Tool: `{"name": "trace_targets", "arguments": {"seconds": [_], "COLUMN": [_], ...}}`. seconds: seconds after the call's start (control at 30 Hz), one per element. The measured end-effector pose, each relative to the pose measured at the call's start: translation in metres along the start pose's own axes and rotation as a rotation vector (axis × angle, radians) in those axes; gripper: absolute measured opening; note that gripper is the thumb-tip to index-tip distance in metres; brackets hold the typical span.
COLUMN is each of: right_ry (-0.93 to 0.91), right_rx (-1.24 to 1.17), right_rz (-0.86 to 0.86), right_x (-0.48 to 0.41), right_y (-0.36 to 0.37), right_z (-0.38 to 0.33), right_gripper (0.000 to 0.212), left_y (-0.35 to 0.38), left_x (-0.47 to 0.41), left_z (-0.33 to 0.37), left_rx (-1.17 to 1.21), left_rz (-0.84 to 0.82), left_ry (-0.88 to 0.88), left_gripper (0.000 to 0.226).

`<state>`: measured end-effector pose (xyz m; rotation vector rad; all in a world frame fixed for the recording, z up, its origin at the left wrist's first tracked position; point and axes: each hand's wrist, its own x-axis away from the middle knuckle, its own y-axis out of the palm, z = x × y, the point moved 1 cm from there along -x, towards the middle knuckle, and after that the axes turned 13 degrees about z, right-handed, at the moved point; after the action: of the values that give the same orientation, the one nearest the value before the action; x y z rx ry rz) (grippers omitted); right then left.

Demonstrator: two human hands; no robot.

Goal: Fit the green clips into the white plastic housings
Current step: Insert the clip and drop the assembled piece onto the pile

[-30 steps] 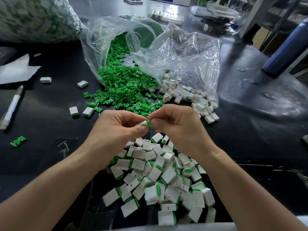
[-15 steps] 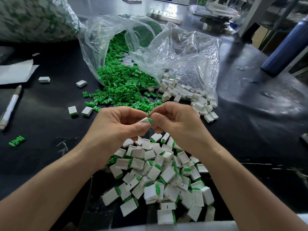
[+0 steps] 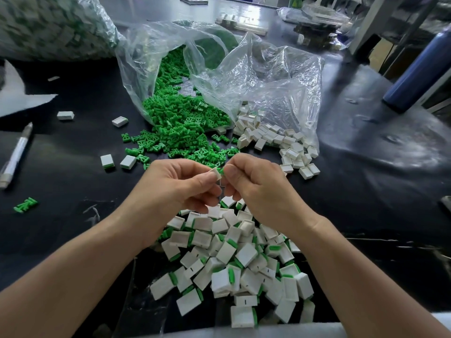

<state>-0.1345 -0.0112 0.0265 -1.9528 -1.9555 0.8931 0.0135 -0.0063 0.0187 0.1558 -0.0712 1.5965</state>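
Left grip (image 3: 175, 189), white housing (image 3: 215, 172), clip (image 3: 221, 171) perhaps protruding

The bag (image 3: 273, 76) is thin clear plastic, crinkled and glossy. The green clips (image 3: 183, 125) look like matt plastic; the white housings (image 3: 246, 254) are smooth plastic with a faint sheen. The black tabletop (image 3: 68, 147) gleams dully.
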Motion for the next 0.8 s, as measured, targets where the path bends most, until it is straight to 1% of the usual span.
{"name": "trace_targets", "arguments": {"seconds": [0.1, 0.23, 0.33, 0.47, 0.67, 0.8], "right_ry": [-0.035, -0.140, -0.196, -0.254, -0.331, -0.390], "right_rx": [0.069, 0.196, 0.276, 0.355, 0.470, 0.586], "right_rz": [-0.042, -0.090, -0.127, -0.172, -0.265, -0.317], "right_x": [0.001, 0.001, 0.001, 0.002, 0.003, 0.004], "right_y": [-0.002, -0.005, -0.006, -0.007, -0.009, -0.006], "right_z": [0.000, -0.004, -0.005, -0.007, -0.011, -0.010], "right_gripper": [0.030, 0.023, 0.021, 0.020, 0.018, 0.016], "left_y": [-0.001, -0.003, -0.004, -0.006, -0.009, -0.010], "left_x": [0.000, 0.002, 0.002, 0.001, 0.001, 0.002], "left_z": [0.001, 0.002, 0.003, 0.002, 0.002, -0.001], "left_rx": [-0.049, -0.139, -0.236, -0.365, -0.511, -0.604], "left_rz": [-0.006, -0.027, -0.028, -0.039, -0.126, -0.171], "left_ry": [0.061, 0.163, 0.239, 0.335, 0.432, 0.481], "left_gripper": [0.016, 0.019, 0.007, 0.018, 0.013, 0.017]}}
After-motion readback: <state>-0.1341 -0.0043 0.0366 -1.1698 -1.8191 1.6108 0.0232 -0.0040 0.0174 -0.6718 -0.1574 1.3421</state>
